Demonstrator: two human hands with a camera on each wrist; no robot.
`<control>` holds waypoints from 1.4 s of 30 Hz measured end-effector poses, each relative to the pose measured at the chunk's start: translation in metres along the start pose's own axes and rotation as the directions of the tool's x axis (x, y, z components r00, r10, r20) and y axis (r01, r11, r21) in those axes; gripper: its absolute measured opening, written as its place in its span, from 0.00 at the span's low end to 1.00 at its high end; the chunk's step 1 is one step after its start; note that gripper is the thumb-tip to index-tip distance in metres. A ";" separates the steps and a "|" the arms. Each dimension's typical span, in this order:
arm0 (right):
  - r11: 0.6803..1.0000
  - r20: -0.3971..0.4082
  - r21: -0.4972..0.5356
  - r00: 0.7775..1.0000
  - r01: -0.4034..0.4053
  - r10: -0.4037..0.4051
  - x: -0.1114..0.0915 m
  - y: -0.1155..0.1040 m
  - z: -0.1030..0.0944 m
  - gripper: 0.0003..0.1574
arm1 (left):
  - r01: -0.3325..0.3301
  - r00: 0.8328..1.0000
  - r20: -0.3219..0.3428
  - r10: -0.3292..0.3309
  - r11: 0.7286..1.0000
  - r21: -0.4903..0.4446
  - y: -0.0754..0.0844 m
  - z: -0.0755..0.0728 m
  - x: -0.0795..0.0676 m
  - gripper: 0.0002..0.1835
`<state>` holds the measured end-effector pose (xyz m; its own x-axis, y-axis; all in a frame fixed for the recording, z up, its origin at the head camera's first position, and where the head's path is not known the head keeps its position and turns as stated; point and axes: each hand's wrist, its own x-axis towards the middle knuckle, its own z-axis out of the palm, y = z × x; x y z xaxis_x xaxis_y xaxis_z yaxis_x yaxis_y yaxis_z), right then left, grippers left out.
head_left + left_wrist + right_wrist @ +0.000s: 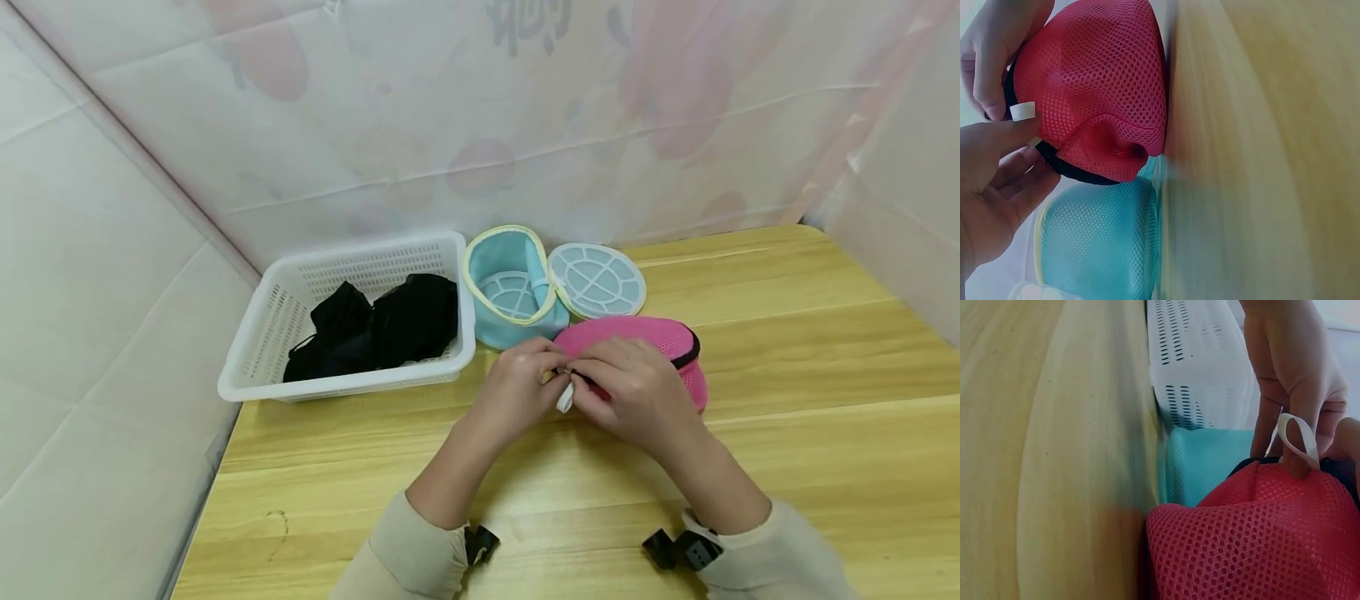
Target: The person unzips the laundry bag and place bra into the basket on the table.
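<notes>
A pink mesh laundry bag (pixel 1094 75) with a black zipper edge (pixel 1075 172) stands on the table in front of me. My left hand (pixel 517 387) pinches that edge beside a small white loop tab (pixel 1022 111), thumb on the near side and fingers behind. Close by on the same edge, the right hand (pixel 641 392) pinches with thumb and fingers, its fingertips almost meeting the left ones. In the head view both hands cover part of the bag. Whether a zipper pull sits between the fingertips is too small to tell.
A light-blue mesh bag (pixel 501 332) with yellow trim stands open behind the hands, its round lid (pixel 597 281) folded out rightward. Left of it is a white plastic basket (pixel 247 358) holding black cloth items (pixel 416 321). The wooden table (pixel 810 417) meets a printed curtain at the back.
</notes>
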<state>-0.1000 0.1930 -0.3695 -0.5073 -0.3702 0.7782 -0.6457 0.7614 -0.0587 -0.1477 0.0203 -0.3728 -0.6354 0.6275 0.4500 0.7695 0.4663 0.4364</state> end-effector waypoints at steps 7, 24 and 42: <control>0.999 -0.010 -0.011 0.999 -0.033 0.033 -0.002 -0.002 0.000 0.19 | 0.019 0.999 -0.032 -0.019 1.000 0.004 -0.001 0.001 0.000 0.07; 0.986 -0.095 0.126 0.988 -0.112 0.124 -0.003 0.005 -0.008 0.26 | 0.030 0.999 -0.009 -0.031 0.993 -0.114 -0.010 -0.013 -0.004 0.13; 0.993 -0.135 0.054 0.984 -0.110 0.116 -0.004 0.000 0.001 0.28 | -0.060 0.988 -0.148 0.049 0.996 -0.070 -0.008 -0.008 -0.002 0.05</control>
<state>-0.0987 0.1937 -0.3731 -0.4968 -0.2040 0.8435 -0.6159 0.7677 -0.1771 -0.1534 0.0105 -0.3709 -0.5992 0.5507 0.5811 0.7999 0.3825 0.4623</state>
